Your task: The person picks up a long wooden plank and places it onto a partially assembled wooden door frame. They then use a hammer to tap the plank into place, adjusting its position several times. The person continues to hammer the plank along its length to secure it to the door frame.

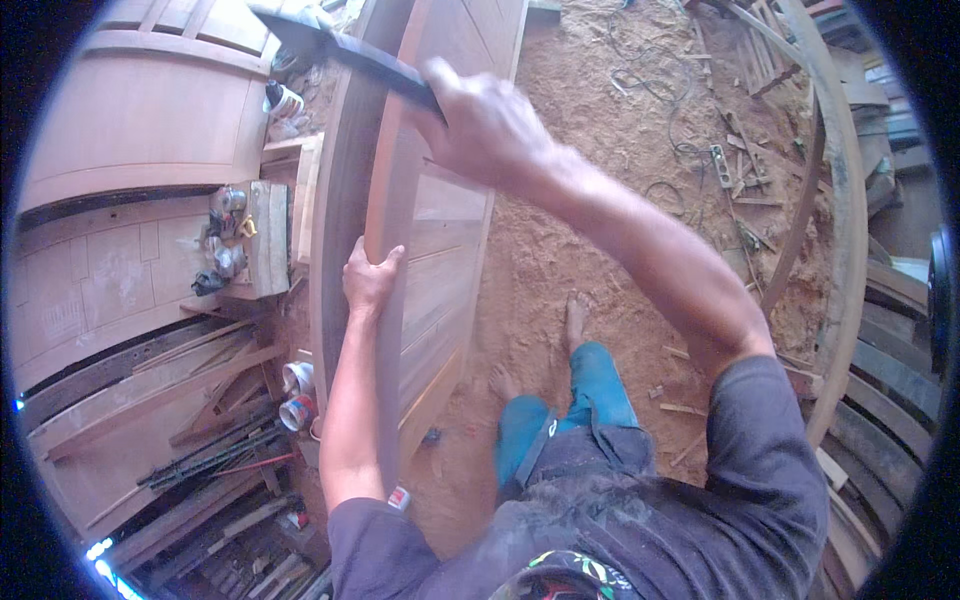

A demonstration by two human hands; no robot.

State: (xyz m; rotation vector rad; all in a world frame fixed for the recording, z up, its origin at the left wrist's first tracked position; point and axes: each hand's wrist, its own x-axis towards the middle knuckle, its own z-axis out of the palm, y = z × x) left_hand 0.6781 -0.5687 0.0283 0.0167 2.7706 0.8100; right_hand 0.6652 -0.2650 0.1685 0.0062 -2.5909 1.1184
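Note:
My right hand [490,125] is closed around the dark handle of a striking tool [385,70], raised over the far part of a wooden door panel [455,235]. Its broad grey head [290,35] points to the far left and is smeared by motion, so I cannot tell its exact kind. The door panel stands on its long edge and stretches away from me. Nearer to me, my left hand [370,280] grips the panel's upper edge, the thumb on the right side and the fingers over the left.
Wood shavings cover the floor [560,240], with a cable, a power strip [721,166] and wood scraps on the right. A curved timber [850,230] stands beyond. At left are another door panel [150,120], a small block with tools [265,240] and tins [297,411].

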